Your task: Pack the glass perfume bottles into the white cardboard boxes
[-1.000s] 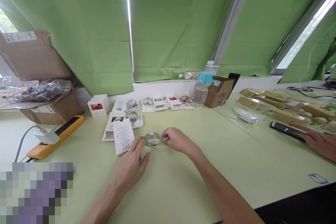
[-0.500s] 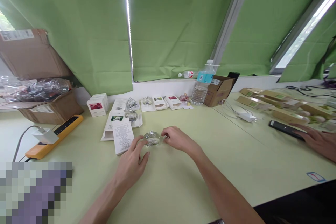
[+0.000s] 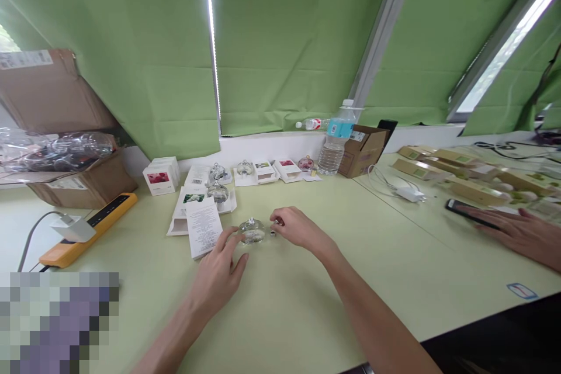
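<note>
A small round clear glass bottle (image 3: 251, 232) with a silvery neck stands upright on the pale green table. The fingers of my left hand (image 3: 221, 272) are spread and touch its left side, the thumb held apart. To the right of the bottle is my right hand (image 3: 295, 227), its fingertips pinched together. What lies between them, if anything, is too small to make out. Just beneath these fingertips a tiny silvery piece (image 3: 272, 234) rests on the table. A white printed carton (image 3: 204, 227) lies left of the bottle, beside my left hand.
Behind stand white cartons (image 3: 160, 176), similar glass bottles (image 3: 218, 191) and a large water bottle (image 3: 332, 151). An orange power strip (image 3: 92, 228) and an open cardboard box (image 3: 87, 181) are at left. Another person's hand (image 3: 521, 234) lies on a phone (image 3: 468, 213) at right.
My right hand has lifted slightly, and the tiny silvery piece now shows on the table below its fingers. My left hand stays at the glass bottle. The other person's hand has slid over the phone.
</note>
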Motion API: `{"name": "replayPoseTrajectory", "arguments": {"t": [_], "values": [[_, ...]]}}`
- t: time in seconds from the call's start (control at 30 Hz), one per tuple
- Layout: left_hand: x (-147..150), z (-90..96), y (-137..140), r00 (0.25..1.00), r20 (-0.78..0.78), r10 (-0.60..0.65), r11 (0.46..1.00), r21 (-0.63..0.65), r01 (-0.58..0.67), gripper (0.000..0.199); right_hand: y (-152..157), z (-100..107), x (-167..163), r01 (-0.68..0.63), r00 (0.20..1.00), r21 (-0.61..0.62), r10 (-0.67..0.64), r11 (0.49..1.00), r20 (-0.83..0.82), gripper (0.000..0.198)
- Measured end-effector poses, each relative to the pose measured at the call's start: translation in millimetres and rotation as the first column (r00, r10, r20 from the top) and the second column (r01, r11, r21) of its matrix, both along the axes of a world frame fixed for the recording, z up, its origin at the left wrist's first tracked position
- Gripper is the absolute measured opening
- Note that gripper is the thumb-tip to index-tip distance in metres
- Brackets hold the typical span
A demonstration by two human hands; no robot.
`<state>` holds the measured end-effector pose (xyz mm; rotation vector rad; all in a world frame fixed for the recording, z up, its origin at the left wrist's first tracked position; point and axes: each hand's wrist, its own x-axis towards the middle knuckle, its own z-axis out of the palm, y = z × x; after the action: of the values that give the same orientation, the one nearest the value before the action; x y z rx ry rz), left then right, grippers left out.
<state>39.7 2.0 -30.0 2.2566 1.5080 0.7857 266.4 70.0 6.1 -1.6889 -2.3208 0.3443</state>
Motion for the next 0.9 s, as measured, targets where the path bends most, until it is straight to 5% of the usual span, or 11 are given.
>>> {"name": "replayPoseTrajectory", "arguments": {"t": [0.5,0.9], "values": [[0.5,5.6,-1.2,0.999,0.03,0.015,1.0,-0.007,-0.015,0.027,-2.6,0.9,1.1,0.111,0.984,0.008,-0.111,0.994,0.139,0.014],[-0.5,6.9,0.5,0.999,0.009,0.032,0.999,0.014,-0.032,0.021,-3.3,12.4,0.0,0.144,0.989,0.181,-0.149,0.973,0.015,0.03]]}}
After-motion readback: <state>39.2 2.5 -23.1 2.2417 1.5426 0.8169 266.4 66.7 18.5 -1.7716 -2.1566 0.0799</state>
